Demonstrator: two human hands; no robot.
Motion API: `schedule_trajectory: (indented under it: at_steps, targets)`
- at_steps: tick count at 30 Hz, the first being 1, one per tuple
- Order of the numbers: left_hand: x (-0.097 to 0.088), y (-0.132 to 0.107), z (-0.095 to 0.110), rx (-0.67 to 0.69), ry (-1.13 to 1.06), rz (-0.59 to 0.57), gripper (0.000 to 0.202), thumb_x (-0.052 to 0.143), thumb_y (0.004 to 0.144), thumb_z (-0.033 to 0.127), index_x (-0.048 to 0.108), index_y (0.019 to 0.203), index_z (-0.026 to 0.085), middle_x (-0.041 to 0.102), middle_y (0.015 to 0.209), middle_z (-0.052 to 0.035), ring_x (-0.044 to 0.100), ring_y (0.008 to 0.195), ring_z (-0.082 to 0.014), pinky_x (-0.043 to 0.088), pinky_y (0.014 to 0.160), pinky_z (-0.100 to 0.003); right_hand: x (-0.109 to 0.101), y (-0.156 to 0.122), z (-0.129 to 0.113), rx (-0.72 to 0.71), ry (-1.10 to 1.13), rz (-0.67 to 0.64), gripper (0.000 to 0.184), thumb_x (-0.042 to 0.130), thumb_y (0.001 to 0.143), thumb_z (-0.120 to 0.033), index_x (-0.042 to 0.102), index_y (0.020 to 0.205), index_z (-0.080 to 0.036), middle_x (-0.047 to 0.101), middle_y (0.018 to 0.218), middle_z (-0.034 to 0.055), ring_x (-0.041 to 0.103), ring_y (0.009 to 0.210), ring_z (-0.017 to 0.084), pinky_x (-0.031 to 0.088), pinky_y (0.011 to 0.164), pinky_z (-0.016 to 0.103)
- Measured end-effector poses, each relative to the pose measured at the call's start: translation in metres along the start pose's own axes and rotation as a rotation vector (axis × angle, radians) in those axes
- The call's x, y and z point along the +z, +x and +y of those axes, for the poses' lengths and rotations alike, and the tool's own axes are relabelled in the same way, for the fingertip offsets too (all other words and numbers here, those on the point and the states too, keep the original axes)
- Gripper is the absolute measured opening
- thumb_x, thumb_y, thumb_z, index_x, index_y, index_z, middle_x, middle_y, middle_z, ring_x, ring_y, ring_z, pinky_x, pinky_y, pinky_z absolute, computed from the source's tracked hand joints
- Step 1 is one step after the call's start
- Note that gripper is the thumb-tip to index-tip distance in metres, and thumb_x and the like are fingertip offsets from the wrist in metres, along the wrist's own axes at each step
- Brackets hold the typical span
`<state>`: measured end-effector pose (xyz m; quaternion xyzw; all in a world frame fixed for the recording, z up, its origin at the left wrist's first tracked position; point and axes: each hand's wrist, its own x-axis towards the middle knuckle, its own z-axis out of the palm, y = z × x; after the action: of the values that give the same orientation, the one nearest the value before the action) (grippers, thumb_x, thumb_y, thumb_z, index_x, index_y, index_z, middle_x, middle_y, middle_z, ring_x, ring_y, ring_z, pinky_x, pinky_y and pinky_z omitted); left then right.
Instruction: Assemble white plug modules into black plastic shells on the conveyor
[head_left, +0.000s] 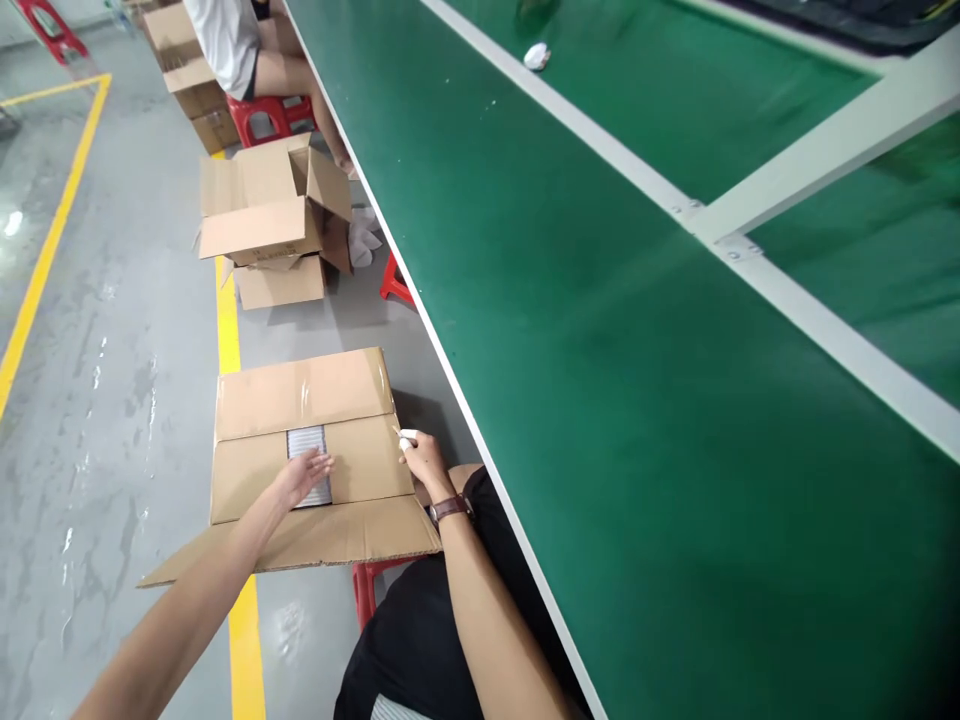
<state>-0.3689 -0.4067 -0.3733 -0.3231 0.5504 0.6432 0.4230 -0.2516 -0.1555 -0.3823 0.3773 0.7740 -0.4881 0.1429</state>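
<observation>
A cardboard carton (255, 480) sits low beside the bench. Its far flap is folded back, two inner flaps lie inward, and the near flap sticks out towards me. Through the gap between the inner flaps a grey-striped item (306, 440) shows. My left hand (304, 475) is over that gap with its fingers stretched out, holding nothing. At the carton's right edge is my right hand (424, 460), its fingers closed together. Something small and white (407, 436) shows at its thumb and forefinger; whether this is a held tool or a finger covering I cannot tell.
The long green bench (600, 400) runs along my right, with a white post (825, 150) rising from it. Further ahead stand open cartons (262, 230) and a person on a red stool (270, 118). A crumpled white piece (537, 57) lies on the bench.
</observation>
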Motion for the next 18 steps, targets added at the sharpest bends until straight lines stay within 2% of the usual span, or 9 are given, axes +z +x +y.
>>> schedule_trajectory:
  at_steps: [2, 4, 8, 12, 15, 18]
  targets:
    - [-0.001, 0.018, 0.016, 0.054, -0.136, 0.108, 0.027, 0.066, 0.104, 0.033, 0.066, 0.123, 0.014, 0.071, 0.116, -0.0081, 0.072, 0.093, -0.0189, 0.064, 0.079, -0.035, 0.008, -0.009, 0.001, -0.024, -0.012, -0.030, 0.033, 0.067, 0.103, -0.040, 0.065, 0.127, -0.018, 0.069, 0.122, 0.0076, 0.070, 0.101, 0.021, 0.062, 0.088, 0.041]
    - [0.002, 0.031, 0.032, 0.105, -0.260, 0.182, 0.031, 0.067, 0.103, 0.034, 0.064, 0.129, 0.015, 0.069, 0.122, -0.0097, 0.071, 0.099, -0.0212, 0.064, 0.083, -0.039, 0.013, -0.018, 0.003, -0.039, -0.031, -0.042, 0.033, 0.068, 0.102, -0.040, 0.065, 0.127, -0.018, 0.068, 0.125, 0.0078, 0.069, 0.104, 0.022, 0.062, 0.089, 0.042]
    - [0.013, 0.048, 0.050, 0.196, -0.450, 0.235, 0.034, 0.067, 0.103, 0.035, 0.064, 0.131, 0.016, 0.068, 0.127, -0.0105, 0.071, 0.104, -0.0230, 0.063, 0.087, -0.041, 0.013, -0.019, 0.008, -0.040, -0.046, 0.003, 0.033, 0.068, 0.102, -0.040, 0.065, 0.128, -0.020, 0.067, 0.129, 0.0086, 0.068, 0.108, 0.023, 0.061, 0.092, 0.043]
    - [0.019, 0.053, 0.048, 0.229, -0.539, 0.192, 0.031, 0.066, 0.104, 0.034, 0.064, 0.130, 0.016, 0.068, 0.125, -0.0101, 0.071, 0.101, -0.0215, 0.064, 0.085, -0.039, 0.008, 0.002, 0.008, 0.000, -0.022, 0.093, 0.036, 0.068, 0.102, -0.041, 0.064, 0.130, -0.019, 0.066, 0.130, 0.0090, 0.068, 0.110, 0.023, 0.061, 0.093, 0.044]
    - [0.020, 0.053, 0.038, 0.207, -0.540, 0.096, 0.026, 0.064, 0.105, 0.030, 0.065, 0.126, 0.014, 0.070, 0.122, -0.0101, 0.073, 0.101, -0.0214, 0.065, 0.083, -0.039, 0.009, 0.025, 0.004, 0.034, 0.004, 0.144, 0.036, 0.067, 0.102, -0.041, 0.063, 0.131, -0.020, 0.065, 0.131, 0.0093, 0.068, 0.110, 0.024, 0.060, 0.093, 0.045]
    - [0.022, 0.055, 0.026, 0.171, -0.527, -0.015, 0.015, 0.058, 0.107, 0.023, 0.068, 0.112, 0.013, 0.071, 0.115, -0.0129, 0.074, 0.108, -0.0260, 0.068, 0.089, -0.043, 0.011, 0.045, 0.001, 0.053, 0.016, 0.174, 0.036, 0.067, 0.103, -0.041, 0.063, 0.132, -0.020, 0.065, 0.132, 0.0095, 0.068, 0.111, 0.024, 0.060, 0.094, 0.045]
